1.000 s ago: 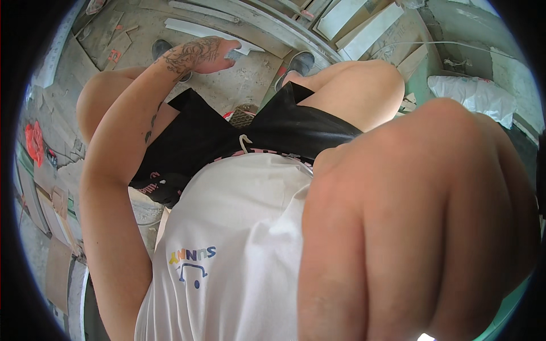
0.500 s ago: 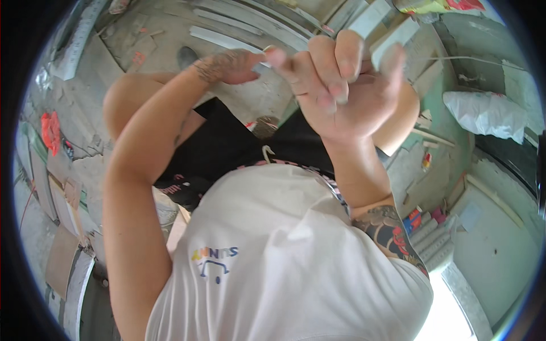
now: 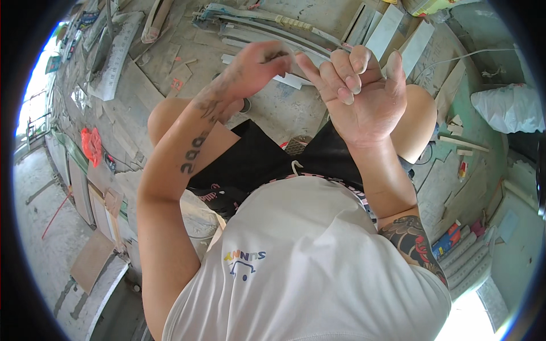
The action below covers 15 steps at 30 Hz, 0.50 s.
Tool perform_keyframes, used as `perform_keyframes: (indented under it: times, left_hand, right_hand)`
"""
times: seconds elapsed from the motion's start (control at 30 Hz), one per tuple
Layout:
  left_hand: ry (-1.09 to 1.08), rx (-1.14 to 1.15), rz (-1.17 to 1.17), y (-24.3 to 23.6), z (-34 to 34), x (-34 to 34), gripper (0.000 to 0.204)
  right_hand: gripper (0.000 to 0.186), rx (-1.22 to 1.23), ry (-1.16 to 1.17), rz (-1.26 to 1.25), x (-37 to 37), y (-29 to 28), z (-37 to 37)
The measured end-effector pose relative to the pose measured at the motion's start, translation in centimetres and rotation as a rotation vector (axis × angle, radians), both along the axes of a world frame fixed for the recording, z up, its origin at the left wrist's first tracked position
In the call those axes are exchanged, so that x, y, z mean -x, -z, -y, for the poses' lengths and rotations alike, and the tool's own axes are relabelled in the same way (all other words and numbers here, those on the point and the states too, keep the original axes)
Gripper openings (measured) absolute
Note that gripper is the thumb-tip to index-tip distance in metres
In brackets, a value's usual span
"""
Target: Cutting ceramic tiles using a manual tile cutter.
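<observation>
Both my hands are raised in front of my lap, above the floor. My left hand [image 3: 263,63] comes in from the left, its fingers loosely bent, partly smeared, with a gap to the thumb. Nothing shows in it. Its fingertips are right by the tip of my right little finger; whether they touch I cannot tell. My right hand [image 3: 367,102] has its palm turned up, thumb and little finger stretched out and the middle fingers bent over the palm. I see nothing held there.
Long boards and strips [image 3: 273,34] lie on the floor ahead. A white sack [image 3: 506,108] stands at the right, and rolls [image 3: 466,253] lean lower right. Off to the left are a red plastic bag [image 3: 91,146] and a brown panel [image 3: 92,260]. Scraps litter the dusty floor.
The whole view has shifted, with the scene now further right and lower. My left wrist has turned, showing more of the forearm. My hands keep nearly the same pose, fingertips close together.
</observation>
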State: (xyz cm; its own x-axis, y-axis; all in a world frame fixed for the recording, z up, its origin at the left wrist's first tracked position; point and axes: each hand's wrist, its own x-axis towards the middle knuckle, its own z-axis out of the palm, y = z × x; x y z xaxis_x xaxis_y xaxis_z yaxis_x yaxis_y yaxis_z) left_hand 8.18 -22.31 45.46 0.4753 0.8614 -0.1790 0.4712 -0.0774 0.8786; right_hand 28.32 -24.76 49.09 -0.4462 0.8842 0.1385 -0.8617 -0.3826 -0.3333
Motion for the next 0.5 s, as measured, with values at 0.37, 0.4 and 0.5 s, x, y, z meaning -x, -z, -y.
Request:
perform_keyframes:
  times: [0.37,0.4,0.5]
  left_hand:
    - [-0.212,-0.195,0.235,-6.7,4.2,-1.7,0.016]
    - [-0.204,-0.200,0.228,-7.1,4.1,-1.9,0.016]
    - [-0.156,-0.312,0.062,-8.0,3.9,-2.3,0.011]
  right_hand:
    - [0.058,-0.001,0.008,-0.021,-1.1,-0.9,0.8]
    - [0.058,-0.005,0.011,-0.004,-1.3,-1.0,0.8]
    - [0.059,-0.077,0.008,0.035,-1.8,-0.9,0.9]
